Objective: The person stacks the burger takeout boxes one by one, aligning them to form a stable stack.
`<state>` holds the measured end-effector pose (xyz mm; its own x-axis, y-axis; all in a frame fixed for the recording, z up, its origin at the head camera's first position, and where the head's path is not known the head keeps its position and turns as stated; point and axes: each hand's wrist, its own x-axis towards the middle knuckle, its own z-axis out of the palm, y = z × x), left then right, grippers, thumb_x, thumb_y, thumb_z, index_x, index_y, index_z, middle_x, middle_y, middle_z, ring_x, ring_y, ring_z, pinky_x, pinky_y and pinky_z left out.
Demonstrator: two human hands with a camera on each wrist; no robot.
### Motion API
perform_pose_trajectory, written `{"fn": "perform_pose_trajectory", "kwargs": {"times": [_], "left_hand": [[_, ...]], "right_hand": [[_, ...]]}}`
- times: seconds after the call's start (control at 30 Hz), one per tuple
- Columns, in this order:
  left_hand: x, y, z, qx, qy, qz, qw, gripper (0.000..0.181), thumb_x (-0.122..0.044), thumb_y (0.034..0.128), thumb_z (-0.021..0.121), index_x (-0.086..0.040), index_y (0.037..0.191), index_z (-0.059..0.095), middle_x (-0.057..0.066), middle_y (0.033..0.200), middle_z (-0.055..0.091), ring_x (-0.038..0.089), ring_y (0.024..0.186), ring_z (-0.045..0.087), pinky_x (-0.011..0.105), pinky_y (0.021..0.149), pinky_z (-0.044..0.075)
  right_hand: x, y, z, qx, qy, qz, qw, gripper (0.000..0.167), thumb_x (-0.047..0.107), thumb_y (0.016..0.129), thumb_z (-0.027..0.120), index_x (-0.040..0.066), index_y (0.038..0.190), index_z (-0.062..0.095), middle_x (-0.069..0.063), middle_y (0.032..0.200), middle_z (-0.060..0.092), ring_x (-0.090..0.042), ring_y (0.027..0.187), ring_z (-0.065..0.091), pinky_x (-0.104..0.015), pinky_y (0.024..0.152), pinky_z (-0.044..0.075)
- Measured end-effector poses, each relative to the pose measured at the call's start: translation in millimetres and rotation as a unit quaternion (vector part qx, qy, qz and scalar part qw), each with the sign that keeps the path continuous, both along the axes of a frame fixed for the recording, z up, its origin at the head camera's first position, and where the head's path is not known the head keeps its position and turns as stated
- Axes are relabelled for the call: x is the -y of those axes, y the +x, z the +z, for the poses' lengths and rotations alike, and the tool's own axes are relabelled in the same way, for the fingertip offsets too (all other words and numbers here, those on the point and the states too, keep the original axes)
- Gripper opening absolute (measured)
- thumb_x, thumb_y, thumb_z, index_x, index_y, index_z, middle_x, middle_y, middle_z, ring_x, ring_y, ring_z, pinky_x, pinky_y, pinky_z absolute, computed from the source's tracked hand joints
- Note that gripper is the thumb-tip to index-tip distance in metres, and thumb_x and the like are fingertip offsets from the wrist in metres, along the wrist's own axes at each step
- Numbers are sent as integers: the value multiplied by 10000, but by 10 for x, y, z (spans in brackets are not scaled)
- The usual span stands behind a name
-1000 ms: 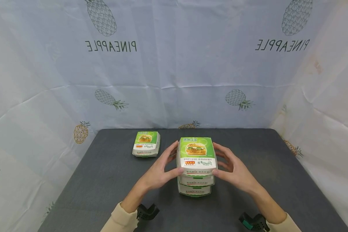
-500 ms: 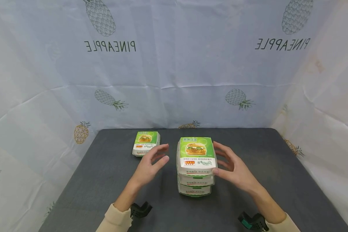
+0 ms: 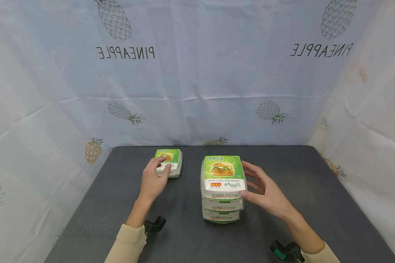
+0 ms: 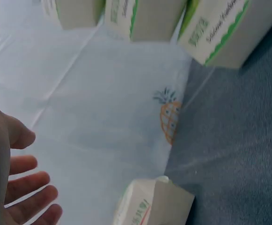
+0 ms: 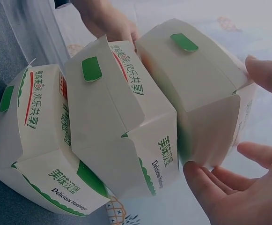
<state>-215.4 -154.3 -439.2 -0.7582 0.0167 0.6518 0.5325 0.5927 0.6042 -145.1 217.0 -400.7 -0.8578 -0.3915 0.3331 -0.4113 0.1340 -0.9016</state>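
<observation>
Three green-and-white hamburger boxes stand stacked in the head view. The top box [image 3: 223, 177] and middle box [image 3: 222, 204] sit above the bottom box [image 3: 221, 216], with their edges slightly offset. My right hand [image 3: 266, 193] rests at the top box's right side, thumb by its front corner. In the right wrist view, the right hand's fingers [image 5: 206, 187] touch that box. At the back left lies a single hamburger box [image 3: 174, 168], partly covered by my left hand [image 3: 153, 180]. The left wrist view shows the left hand's fingers [image 4: 28, 187] spread, apart from that single box [image 4: 168, 206].
Everything stands on a dark grey table [image 3: 197, 241]. A pale pineapple-print cloth [image 3: 197, 73] hangs behind it and along both sides. A stretch of table separates the lone box from the stack. Black cameras are strapped to both wrists.
My left hand has left the stack's left side and moved left and back to the single box. The right hand and the stack have stayed in place.
</observation>
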Motion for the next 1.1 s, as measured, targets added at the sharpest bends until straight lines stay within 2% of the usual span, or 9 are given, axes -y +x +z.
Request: {"fn": "perform_pose_trajectory", "kwargs": {"times": [0.1,0.23,0.33,0.4,0.5,0.6,0.7,0.87,1.1], "left_hand": [[65,-69,-46,-18,-37,187,9998,304,-83,931,733,27,1209,680,206,1194,647,386,1119,607,551,940,486],[153,-160,-102,167,-180,382,9990,376,-119,933,729,58,1254,646,250,1274,593,435,1209,535,586,1012,421],[227,-230,-134,524,-292,478,9971,462,-170,942,726,70,1315,602,269,1350,531,461,1259,478,612,1037,388],[283,-267,-145,897,-329,513,9941,524,-219,953,718,60,1369,565,272,1406,481,464,1297,438,625,1051,365],[363,-314,-155,1657,-402,523,9840,651,-318,966,705,14,1474,470,261,1505,372,461,1382,342,640,1085,323],[431,-357,-170,2426,-597,400,9675,804,-431,962,690,-54,1574,330,247,1600,224,466,1468,204,671,1116,273],[475,-403,-183,2945,-828,219,9518,946,-524,934,689,-107,1629,201,239,1651,88,484,1504,86,709,1121,239],[504,-497,-197,3319,-1029,56,9377,1080,-580,886,717,-126,1648,101,251,1660,5,519,1500,40,744,1103,232],[556,-680,-284,3504,-1015,-216,9308,1173,-549,843,775,-97,1647,50,272,1655,-1,509,1501,83,699,1126,255]], "right_hand": [[-3,0,-3,5,4,21,10000,774,-19,928,682,85,1595,302,-124,1612,279,-89,1376,389,-211,1040,438],[-6,0,-3,10,20,29,10000,777,-18,929,683,88,1597,300,-118,1613,278,-95,1374,388,-212,1039,439],[-3,-1,3,6,44,16,10000,782,-18,926,687,89,1597,299,-117,1613,279,-95,1373,389,-211,1040,437],[3,-5,10,17,66,1,10000,785,-12,927,691,97,1598,298,-110,1614,279,-93,1373,388,-210,1042,434],[15,-11,24,32,103,-15,9999,791,2,929,700,119,1601,299,-99,1614,279,-93,1374,387,-212,1048,431],[22,-15,33,27,143,-31,9999,793,10,930,703,142,1601,303,-93,1615,278,-94,1374,385,-210,1053,426],[19,-11,33,-1,162,-53,9999,793,6,926,704,144,1599,308,-94,1614,280,-96,1372,385,-208,1052,424],[10,-6,26,-13,156,-46,9999,796,2,922,704,134,1599,307,-95,1613,281,-92,1369,387,-208,1052,425],[6,-1,28,0,157,-35,9999,802,2,921,705,133,1602,302,-91,1612,283,-96,1370,388,-207,1054,424]]}}
